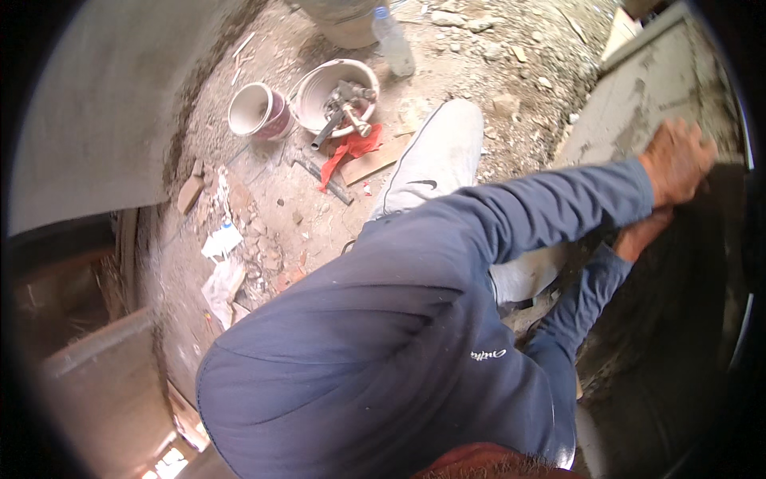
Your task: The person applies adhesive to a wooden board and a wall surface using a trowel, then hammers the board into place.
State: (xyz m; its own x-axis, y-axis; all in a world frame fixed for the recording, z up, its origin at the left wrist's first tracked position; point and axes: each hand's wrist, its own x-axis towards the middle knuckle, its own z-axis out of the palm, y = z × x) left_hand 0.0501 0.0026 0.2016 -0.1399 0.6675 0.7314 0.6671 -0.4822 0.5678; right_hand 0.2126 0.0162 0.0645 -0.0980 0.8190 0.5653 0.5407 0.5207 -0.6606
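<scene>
Grey slab (642, 100) seems partly worked, its patchy face likely unfinished, with your left hand (674, 164) and right hand (641, 233) near its edge, though I cannot tell either's grip.

Rough matt panel (638, 104), matt cloth sleeve (558, 198), clear plastic bottle (394, 46)

You have a bare dirt floor (319, 231) before you, strewn with stony rubble (499, 52) toward its far edge. A smooth grey wall (112, 104) borders its left edge; nearer you opens a dark recess (64, 283). Bright light (170, 463) glares beyond the near-left corner.
</scene>
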